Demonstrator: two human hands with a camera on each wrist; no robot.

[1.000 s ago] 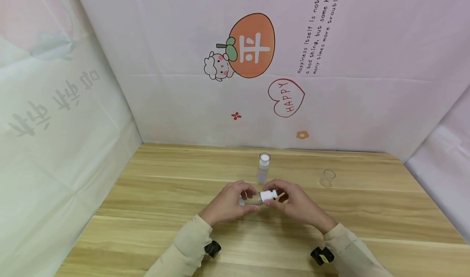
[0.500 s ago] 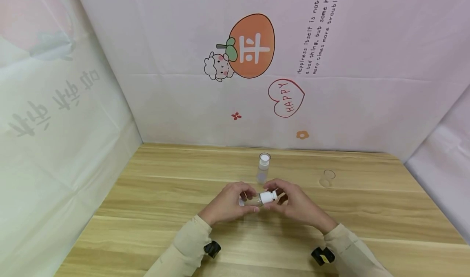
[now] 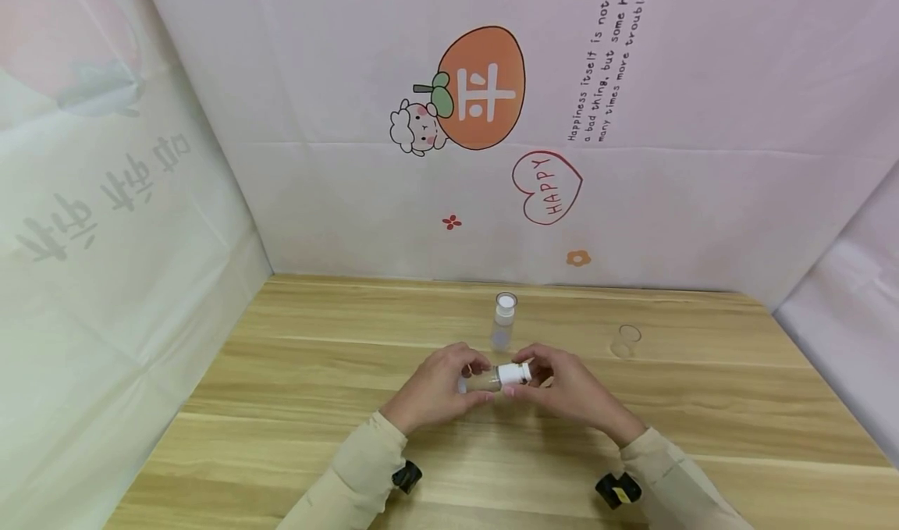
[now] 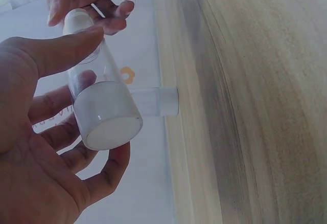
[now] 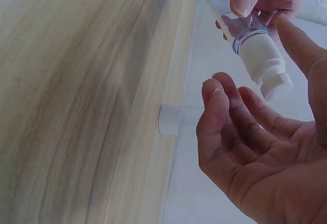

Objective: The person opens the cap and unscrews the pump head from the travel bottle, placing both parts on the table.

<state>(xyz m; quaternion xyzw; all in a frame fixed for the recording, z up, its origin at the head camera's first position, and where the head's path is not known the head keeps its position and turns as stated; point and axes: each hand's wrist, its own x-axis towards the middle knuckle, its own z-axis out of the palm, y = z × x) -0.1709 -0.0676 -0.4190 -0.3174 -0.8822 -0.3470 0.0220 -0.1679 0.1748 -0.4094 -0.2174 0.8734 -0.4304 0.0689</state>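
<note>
In the head view, my left hand (image 3: 442, 382) grips a small clear pump bottle (image 3: 483, 380) by its body, held sideways over the table. Its white pump top (image 5: 260, 58) points right, toward my right hand (image 3: 562, 385). The left thumb lies along the clear body in the left wrist view, and the bottle's whitish base (image 4: 110, 124) faces that camera. My right hand's fingers (image 5: 242, 114) are loosely bent and spread around the pump top, with a gap to it in the right wrist view. The right thumb extends close to the white collar.
A second clear bottle (image 3: 502, 331) with a white top stands upright on the wooden table (image 3: 337, 358), just behind the hands. To the right sits a clear, cup-like cap (image 3: 624, 343). Printed white cloth (image 3: 351, 202) rises behind the table and at both sides.
My right fingers have shifted slightly to the right along the pump top, and the thumb has moved a little. The left hand keeps its grip on the pump bottle, which has tilted slightly.
</note>
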